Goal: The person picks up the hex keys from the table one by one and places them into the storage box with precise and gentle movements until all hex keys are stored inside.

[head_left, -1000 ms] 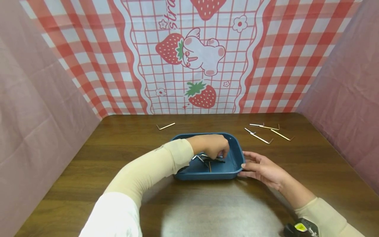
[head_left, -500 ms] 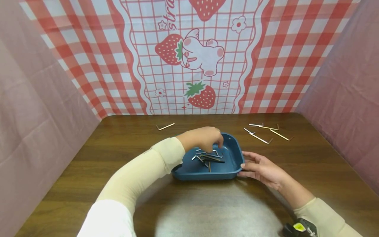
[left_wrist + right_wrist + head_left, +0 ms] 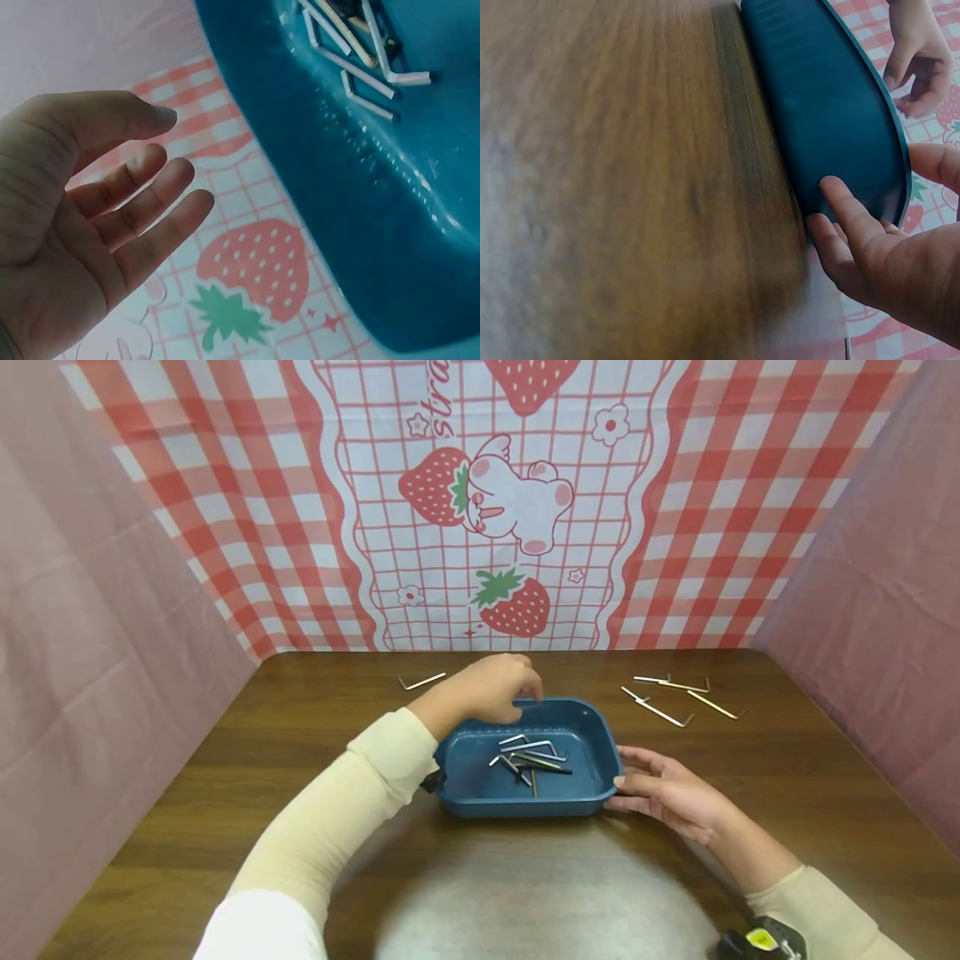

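A blue tray (image 3: pixel 573 781) sits on the wooden table, with several hex keys (image 3: pixel 540 767) in a loose heap inside it. Over its back left rim hovers my left hand (image 3: pixel 491 689). In the left wrist view that hand (image 3: pixel 90 225) has relaxed, slightly bent fingers and holds nothing, apart from the tray (image 3: pixel 292 165). My right hand (image 3: pixel 671 793) holds the tray's right end. From the right wrist view, its thumb is at the rim and the fingers of the hand (image 3: pixel 900 259) press the outer wall.
Several more hex keys (image 3: pixel 716 704) lie on the table (image 3: pixel 225 785) behind and right of the tray. One hex key (image 3: pixel 425 682) lies at the back left, near my left forearm. A checked strawberry cloth (image 3: pixel 360 510) hangs behind, and pink cloth (image 3: pixel 112 610) bounds the sides.
My left hand has risen out of the tray and moved back and left, uncovering the hex keys inside. The right hand and tray have stayed in place.
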The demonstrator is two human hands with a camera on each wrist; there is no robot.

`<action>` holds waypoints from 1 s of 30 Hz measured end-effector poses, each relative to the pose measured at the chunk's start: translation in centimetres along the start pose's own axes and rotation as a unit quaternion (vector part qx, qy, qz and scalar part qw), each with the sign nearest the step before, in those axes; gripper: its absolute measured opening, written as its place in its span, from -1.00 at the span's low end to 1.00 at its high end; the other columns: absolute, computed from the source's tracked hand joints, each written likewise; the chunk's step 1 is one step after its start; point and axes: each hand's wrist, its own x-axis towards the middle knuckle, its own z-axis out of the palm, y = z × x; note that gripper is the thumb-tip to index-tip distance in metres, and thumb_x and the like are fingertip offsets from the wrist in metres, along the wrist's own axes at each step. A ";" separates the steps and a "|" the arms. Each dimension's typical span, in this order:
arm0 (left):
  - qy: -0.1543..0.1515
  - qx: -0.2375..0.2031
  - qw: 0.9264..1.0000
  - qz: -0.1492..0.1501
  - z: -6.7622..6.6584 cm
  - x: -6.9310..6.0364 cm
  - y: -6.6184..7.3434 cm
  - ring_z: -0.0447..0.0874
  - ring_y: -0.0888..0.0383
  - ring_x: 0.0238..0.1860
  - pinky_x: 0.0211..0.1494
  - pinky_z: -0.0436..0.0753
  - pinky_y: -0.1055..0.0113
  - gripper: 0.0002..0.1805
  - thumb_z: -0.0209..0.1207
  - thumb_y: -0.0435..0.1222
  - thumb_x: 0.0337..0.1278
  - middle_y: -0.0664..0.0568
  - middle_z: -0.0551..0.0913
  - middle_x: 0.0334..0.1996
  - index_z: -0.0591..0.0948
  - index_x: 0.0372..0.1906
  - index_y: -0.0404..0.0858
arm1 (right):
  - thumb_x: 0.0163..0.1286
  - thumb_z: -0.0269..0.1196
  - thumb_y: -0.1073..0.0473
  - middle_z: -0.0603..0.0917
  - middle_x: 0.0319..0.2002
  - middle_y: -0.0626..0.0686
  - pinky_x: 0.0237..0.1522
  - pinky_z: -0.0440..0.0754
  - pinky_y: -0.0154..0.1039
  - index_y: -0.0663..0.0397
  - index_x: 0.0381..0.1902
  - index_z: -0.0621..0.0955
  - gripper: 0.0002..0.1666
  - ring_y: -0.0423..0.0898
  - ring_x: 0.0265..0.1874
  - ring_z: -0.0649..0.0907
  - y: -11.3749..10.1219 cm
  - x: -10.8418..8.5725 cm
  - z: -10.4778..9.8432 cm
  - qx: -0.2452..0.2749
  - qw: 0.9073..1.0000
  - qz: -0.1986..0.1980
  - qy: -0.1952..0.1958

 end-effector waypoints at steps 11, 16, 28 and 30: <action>0.086 -0.005 0.994 -0.067 -1.2 -3.4 -1.4 0.57 0.12 -0.17 -0.08 0.60 0.25 -0.70 0.27 -0.36 0.06 -0.01 0.62 -0.09 0.71 -0.04 -0.19 | 0.45 0.06 0.35 -0.02 0.39 0.55 0.10 0.55 0.00 0.52 0.45 -0.21 -0.12 0.06 0.04 0.63 0.1 0.0 -0.2 0.000 1.000 -0.002 -0.009; 0.107 0.001 0.990 -0.093 -1.3 -4.6 -2.3 0.60 0.09 -0.06 -0.01 0.61 0.20 -0.67 0.30 -0.34 0.05 0.01 0.63 -0.07 0.70 -0.01 -0.19 | 0.45 0.07 0.35 -0.01 0.39 0.53 0.10 0.55 0.00 0.52 0.45 -0.20 -0.12 0.05 0.03 0.63 0.1 0.0 -0.2 0.000 1.000 -0.003 -0.006; 0.148 -0.008 0.980 -0.135 -0.7 -7.8 -5.4 0.56 0.03 -0.14 -0.06 0.60 0.14 -0.68 0.34 -0.35 -0.04 -0.03 0.58 -0.15 0.73 -0.08 -0.23 | 0.44 0.06 0.35 -0.06 0.39 0.56 0.11 0.55 0.00 0.52 0.45 -0.22 -0.11 0.04 0.04 0.62 0.0 0.0 -0.1 0.003 1.000 0.000 -0.004; 0.155 -0.004 0.978 -0.139 -0.6 -8.2 -5.9 0.56 0.00 -0.12 -0.03 0.59 0.11 -0.69 0.35 -0.35 -0.05 -0.06 0.59 -0.15 0.73 -0.09 -0.24 | 0.44 0.07 0.35 -0.06 0.39 0.56 0.11 0.54 0.00 0.52 0.45 -0.22 -0.11 0.04 0.05 0.62 0.0 0.0 0.0 0.003 1.000 0.000 -0.003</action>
